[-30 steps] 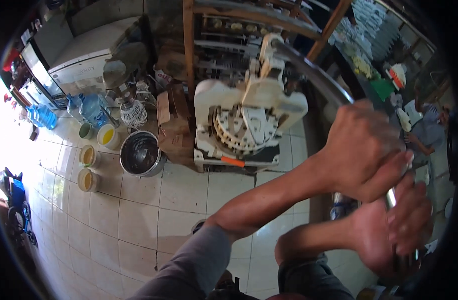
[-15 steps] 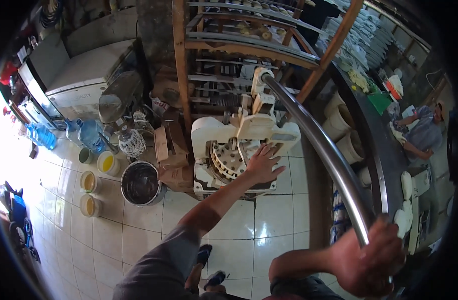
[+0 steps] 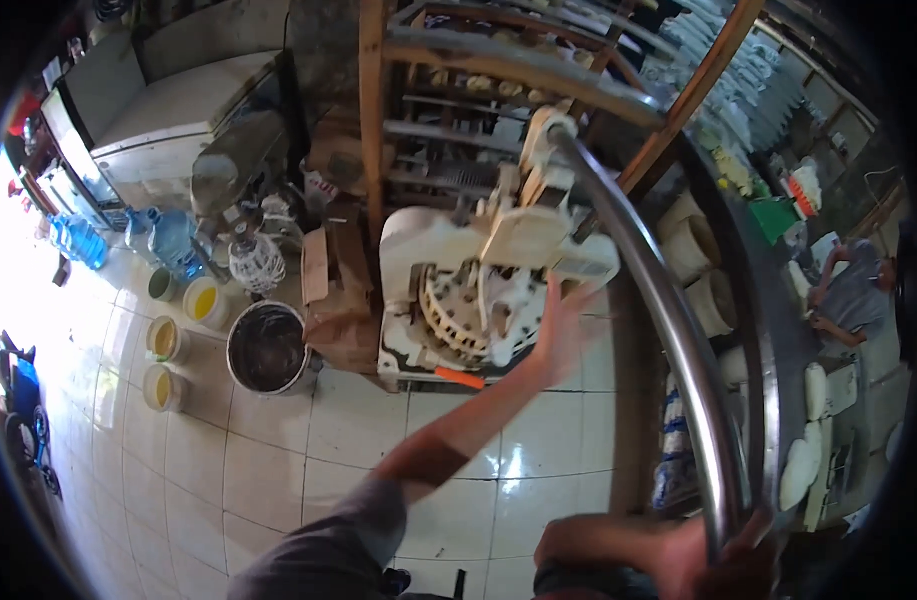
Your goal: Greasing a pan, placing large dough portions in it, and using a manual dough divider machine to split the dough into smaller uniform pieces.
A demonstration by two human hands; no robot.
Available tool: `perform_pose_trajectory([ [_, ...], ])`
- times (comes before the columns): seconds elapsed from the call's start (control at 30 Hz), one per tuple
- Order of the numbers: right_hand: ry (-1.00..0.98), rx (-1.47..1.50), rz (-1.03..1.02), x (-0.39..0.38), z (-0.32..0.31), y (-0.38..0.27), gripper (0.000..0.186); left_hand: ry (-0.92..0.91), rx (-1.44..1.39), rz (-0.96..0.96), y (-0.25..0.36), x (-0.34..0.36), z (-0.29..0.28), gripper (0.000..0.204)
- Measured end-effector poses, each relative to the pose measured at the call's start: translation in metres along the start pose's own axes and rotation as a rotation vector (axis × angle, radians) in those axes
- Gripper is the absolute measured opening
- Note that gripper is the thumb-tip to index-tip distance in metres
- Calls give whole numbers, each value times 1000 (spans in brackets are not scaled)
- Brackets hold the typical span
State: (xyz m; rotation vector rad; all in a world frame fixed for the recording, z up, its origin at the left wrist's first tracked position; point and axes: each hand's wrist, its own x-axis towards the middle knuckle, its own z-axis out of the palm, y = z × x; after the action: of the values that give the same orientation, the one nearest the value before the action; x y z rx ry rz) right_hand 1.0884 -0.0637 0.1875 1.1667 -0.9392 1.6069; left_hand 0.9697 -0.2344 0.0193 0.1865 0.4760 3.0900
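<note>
A cream-coloured press-like machine (image 3: 408, 240) with a round plate full of holes (image 3: 448, 320) stands on the tiled floor in front of me. My left hand (image 3: 561, 325), blurred with its fingers stretched out, is over the plate's right edge; I cannot tell whether it touches it. A long curved metal lever (image 3: 668, 320) runs from the machine's top down to the lower right. Around the lever's near end my right hand (image 3: 713, 560) is closed, partly smeared by motion. An orange strip (image 3: 460, 377) shows at the machine's front edge.
Left of the machine are a cardboard box (image 3: 343, 290), a dark-filled bucket (image 3: 273, 350), small tubs (image 3: 206, 303) and blue water jugs (image 3: 173, 245). A wooden rack (image 3: 373, 120) rises behind. On the right, a person (image 3: 850, 290) is beside a long dark counter (image 3: 753, 330).
My left hand has come off the plate's middle toward its right edge. My right hand has moved lower with the lever's end. The orange strip now shows, and the view has shifted.
</note>
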Motion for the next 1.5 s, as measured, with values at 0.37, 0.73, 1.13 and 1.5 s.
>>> perform_pose_trajectory([
  [0.37, -249, 226, 1003, -126, -47, -136, 45, 157, -33, -133, -19, -134, 108, 18],
  [0.73, -764, -638, 1598, -81, 24, -96, 44, 879, 866, -93, -25, -154, 134, 15],
  [1.13, -650, -514, 1674, -403, -44, -37, 63, 1033, 1296, -102, -84, -170, -110, 29],
  [1.5, -587, -615, 1548, -423, -21, -1, 45, 1085, 1495, 90, -84, -156, -161, 37],
])
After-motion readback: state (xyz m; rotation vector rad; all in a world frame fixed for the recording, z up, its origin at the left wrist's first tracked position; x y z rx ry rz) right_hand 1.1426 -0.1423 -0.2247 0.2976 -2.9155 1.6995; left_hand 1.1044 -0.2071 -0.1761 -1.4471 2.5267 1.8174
